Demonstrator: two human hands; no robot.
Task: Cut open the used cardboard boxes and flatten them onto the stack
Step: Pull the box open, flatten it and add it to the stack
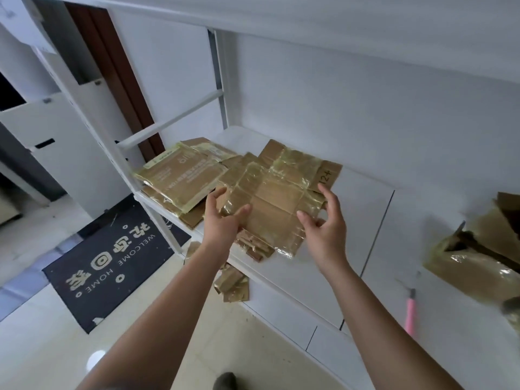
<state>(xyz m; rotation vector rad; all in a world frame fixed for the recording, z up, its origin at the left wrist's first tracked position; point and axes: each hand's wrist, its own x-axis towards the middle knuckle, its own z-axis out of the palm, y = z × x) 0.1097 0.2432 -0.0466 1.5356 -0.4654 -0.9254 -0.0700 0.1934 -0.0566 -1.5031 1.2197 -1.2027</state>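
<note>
A flattened brown cardboard box [277, 198], covered in shiny clear tape, lies on the white shelf [363, 209] and partly overlaps the stack of flattened boxes [174, 175] to its left. My left hand [225, 220] grips the near left edge of the flattened box, thumb on top and fingers curled past the edge. At the box's right edge is my right hand [326, 220]. Its thumb rests on the cardboard, its index finger points straight up, and its fingers are loosely spread.
A taped cardboard box [475, 249] with raised flaps stands at the right on the white surface. A pink utility knife [410, 313] lies near it. Cardboard scraps [233, 282] lie on the tiled floor below the shelf. A dark welcome mat [112, 263] is at the left, beside the shelf's white post [92, 114].
</note>
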